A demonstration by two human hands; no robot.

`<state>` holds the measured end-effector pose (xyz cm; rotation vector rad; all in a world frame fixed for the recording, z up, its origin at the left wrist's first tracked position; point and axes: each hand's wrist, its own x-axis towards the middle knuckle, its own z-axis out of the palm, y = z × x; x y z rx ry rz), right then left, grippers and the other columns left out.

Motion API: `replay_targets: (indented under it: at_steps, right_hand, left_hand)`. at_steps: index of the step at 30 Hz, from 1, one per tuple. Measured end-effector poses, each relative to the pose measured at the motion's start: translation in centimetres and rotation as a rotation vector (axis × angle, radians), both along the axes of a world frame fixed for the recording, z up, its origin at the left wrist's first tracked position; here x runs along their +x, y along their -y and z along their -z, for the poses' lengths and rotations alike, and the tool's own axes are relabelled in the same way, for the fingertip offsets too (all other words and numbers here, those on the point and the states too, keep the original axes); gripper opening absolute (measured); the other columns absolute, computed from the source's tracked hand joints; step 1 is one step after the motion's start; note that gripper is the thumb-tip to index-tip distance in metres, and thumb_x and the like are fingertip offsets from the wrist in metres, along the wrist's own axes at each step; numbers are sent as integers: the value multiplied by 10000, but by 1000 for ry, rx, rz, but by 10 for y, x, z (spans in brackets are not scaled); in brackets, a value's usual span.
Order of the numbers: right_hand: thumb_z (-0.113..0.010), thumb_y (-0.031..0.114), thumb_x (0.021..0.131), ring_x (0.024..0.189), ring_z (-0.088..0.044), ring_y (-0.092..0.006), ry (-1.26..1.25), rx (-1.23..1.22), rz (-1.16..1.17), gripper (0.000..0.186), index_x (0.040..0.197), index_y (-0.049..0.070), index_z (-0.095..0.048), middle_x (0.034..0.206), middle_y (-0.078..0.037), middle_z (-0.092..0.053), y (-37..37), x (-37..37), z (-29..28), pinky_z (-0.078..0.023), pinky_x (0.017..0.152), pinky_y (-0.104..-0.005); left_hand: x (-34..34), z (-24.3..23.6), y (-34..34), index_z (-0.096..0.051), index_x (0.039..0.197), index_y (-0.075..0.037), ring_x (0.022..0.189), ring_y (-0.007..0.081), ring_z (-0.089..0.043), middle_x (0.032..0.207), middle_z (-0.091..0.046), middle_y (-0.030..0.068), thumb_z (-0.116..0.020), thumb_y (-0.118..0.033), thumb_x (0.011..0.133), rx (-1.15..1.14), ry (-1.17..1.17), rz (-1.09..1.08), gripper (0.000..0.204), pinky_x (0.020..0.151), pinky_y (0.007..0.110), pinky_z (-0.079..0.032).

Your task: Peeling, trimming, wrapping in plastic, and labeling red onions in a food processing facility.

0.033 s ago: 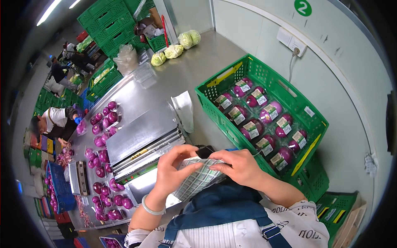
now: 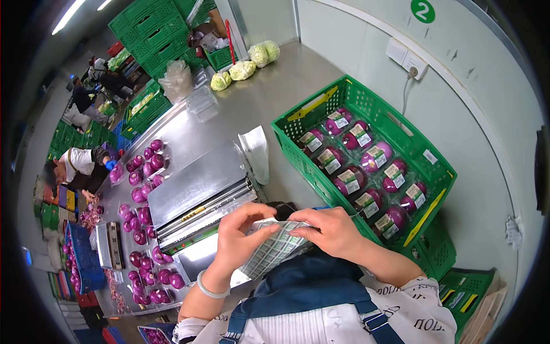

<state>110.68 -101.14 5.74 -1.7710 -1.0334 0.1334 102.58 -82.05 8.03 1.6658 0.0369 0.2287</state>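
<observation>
Hardly anything has moved since the earlier frame: the view has slid very slightly, while both hands and the label sheet keep their pose. Nearest, the label sheet (image 2: 272, 252) is in front of the apron (image 2: 321, 281), off the counter's near edge. The left hand (image 2: 238, 232) is clamped on its upper left part, the right hand (image 2: 329, 229) on its upper right, thumbs on top. The sheet could crease or tear if the two hands pulled unevenly; a loosened pinch might let it slip into the lap.

The counter (image 2: 303, 71) is shiny metal, with a wrapping machine (image 2: 197, 198) near its front edge and red onions (image 2: 143, 264) along its left edge. By its right side, a green crate (image 2: 438, 198) holds labelled onion packs (image 2: 375, 156). Cabbages (image 2: 243, 70) sit toward the far edge. Beyond are a co-worker (image 2: 80, 162), stacked crates (image 2: 142, 31) and pale wall panels (image 2: 475, 109).
</observation>
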Motion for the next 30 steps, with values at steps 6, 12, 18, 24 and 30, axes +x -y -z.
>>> replay_targets:
  at_steps: [6,12,18,24,30]
  right_hand:
    - [-722,160,763,629,-639,-224,-8,-19,-85,281,1004,62,-616,758,-84,-655,-4,32,-2,-483,544,-311]
    - [-719,151,754,621,-616,-238,91,-19,-55,285,1010,72,-620,726,-79,-633,-7,48,2,-468,547,-328]
    - [-714,156,759,580,-598,-237,103,-1,-36,258,986,67,-631,701,-79,-623,-13,52,10,-453,519,-330]
    - [-684,203,793,598,-620,-261,-100,-19,-55,256,1008,88,-606,713,-87,-638,-19,52,13,-460,523,-346]
    - [-674,216,801,612,-624,-284,-132,-31,-42,270,1031,100,-591,760,-88,-652,-28,51,14,-465,529,-364]
  left_hand:
    - [18,-12,8,-661,768,21,665,133,-595,757,-650,83,-702,16,751,225,-36,-206,44,576,239,-455]
    - [25,-11,0,-613,738,11,579,177,-562,670,-605,85,-718,-69,749,639,104,-252,132,528,262,-432]
    - [32,-1,-18,-616,832,-6,603,183,-581,711,-601,88,-708,-77,772,816,157,-110,131,540,285,-467]
    - [44,2,-29,-604,1058,21,858,111,-575,916,-586,51,-695,39,762,-64,-135,-5,311,800,260,-480]
    - [51,6,-37,-675,855,28,761,129,-588,839,-655,94,-747,10,710,63,-75,-11,163,673,234,-451]
